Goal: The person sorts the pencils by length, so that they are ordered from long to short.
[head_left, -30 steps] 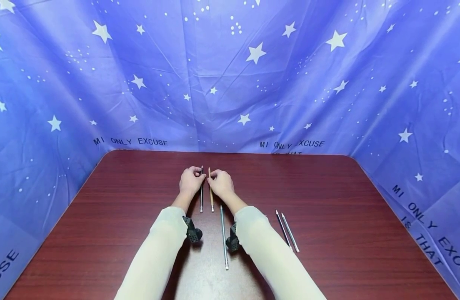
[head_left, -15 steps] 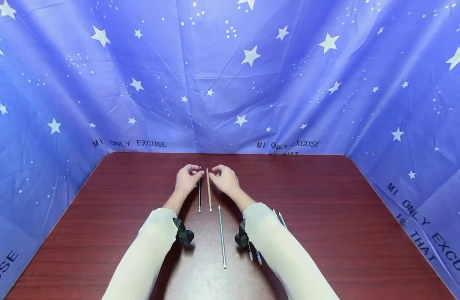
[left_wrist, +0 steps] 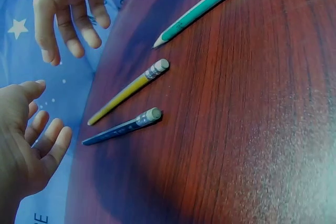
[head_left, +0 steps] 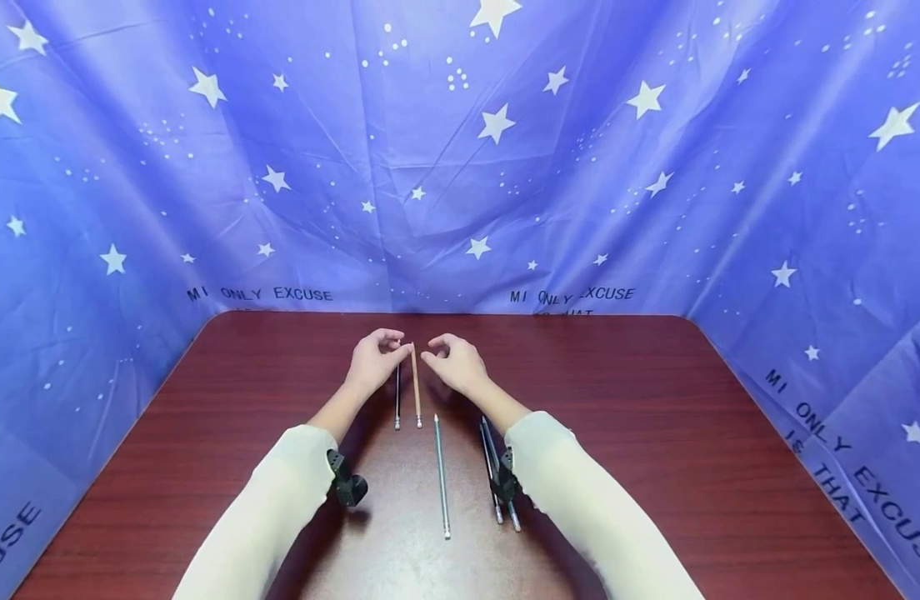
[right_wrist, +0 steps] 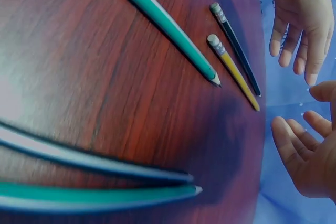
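In the head view, a black pencil [head_left: 397, 398] and a yellow pencil [head_left: 417, 392] lie side by side on the table, erasers toward me. My left hand [head_left: 372, 361] hovers over their far ends, its fingers loosely bent around nothing. In the left wrist view, a gap shows between the left hand [left_wrist: 31, 150] and both pencils. To their right floats my right hand [head_left: 457, 364], thumb and fingers apart and holding nothing. A green pencil [head_left: 441, 479] lies nearer me. The right wrist view shows the right hand [right_wrist: 310, 163] off the tabletop, palm facing the left hand.
Beside the right wrist lie another dark pencil [head_left: 492, 483] and another green one [right_wrist: 105, 198], partly covered by the wrist camera [head_left: 507, 473] in the head view. The reddish-brown table [head_left: 655, 433] ends at a blue star-patterned curtain [head_left: 430, 150].
Both hands have come off the black and yellow pencils, the right hand drawing away to the right. The pair of pencils at right now appears farther left, by the right wrist.
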A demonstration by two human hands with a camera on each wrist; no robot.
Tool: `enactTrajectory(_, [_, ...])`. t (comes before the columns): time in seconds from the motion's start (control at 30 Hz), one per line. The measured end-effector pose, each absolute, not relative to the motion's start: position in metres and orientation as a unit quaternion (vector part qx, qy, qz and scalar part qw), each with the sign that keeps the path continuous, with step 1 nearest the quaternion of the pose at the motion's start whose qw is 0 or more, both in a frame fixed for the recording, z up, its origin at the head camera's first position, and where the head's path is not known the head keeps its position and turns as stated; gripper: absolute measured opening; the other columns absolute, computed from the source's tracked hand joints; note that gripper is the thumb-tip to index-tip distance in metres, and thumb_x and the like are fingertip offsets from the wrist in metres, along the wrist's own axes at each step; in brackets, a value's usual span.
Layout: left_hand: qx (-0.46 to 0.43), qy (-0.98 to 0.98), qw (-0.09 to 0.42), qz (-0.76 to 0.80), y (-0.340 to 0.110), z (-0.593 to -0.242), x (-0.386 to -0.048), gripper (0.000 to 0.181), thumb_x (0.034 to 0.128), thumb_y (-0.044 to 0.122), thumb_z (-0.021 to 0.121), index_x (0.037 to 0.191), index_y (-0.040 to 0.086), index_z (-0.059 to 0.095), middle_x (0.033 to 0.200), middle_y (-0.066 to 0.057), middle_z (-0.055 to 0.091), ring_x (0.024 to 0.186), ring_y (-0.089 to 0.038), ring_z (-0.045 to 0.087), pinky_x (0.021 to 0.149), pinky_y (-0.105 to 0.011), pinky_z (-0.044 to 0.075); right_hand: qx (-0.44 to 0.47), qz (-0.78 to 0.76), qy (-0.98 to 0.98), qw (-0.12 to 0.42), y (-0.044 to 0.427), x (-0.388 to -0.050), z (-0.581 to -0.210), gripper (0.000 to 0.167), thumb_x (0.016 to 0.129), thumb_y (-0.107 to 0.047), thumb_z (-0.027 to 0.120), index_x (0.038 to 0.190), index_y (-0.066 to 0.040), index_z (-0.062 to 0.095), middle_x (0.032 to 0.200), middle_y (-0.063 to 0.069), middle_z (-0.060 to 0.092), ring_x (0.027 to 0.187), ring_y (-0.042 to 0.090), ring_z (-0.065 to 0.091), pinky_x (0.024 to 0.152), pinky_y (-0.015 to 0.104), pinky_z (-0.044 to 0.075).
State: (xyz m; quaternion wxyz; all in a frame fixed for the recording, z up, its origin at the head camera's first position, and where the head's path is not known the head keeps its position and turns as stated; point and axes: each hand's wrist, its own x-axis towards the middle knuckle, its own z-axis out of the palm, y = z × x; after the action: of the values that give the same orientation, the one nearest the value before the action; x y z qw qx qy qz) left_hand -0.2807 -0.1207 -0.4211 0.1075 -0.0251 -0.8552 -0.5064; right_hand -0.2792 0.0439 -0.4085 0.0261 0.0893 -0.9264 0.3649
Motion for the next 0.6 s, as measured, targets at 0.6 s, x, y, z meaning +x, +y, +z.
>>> enactTrajectory(0.6, [-0.08, -0.868, 0.077, -0.485, -0.116, -0.411, -0.252, 0.029, 0.0817, 0.021, 0.072, 0.104, 0.003, 0.065, 0.089, -0.011, 0.067, 0.081, -0.02, 0.06, 0.073, -0.026, 0.049, 0.131, 0.394, -0.91, 0.012, 0.07, -0.257, -0.399, 0.033, 0.085, -0.03, 0.065, 0.112, -0.011, 0.064, 0.083, 0.003, 0.066, 0.073, 0.013, 0.057, 0.064, 0.024, 0.046])
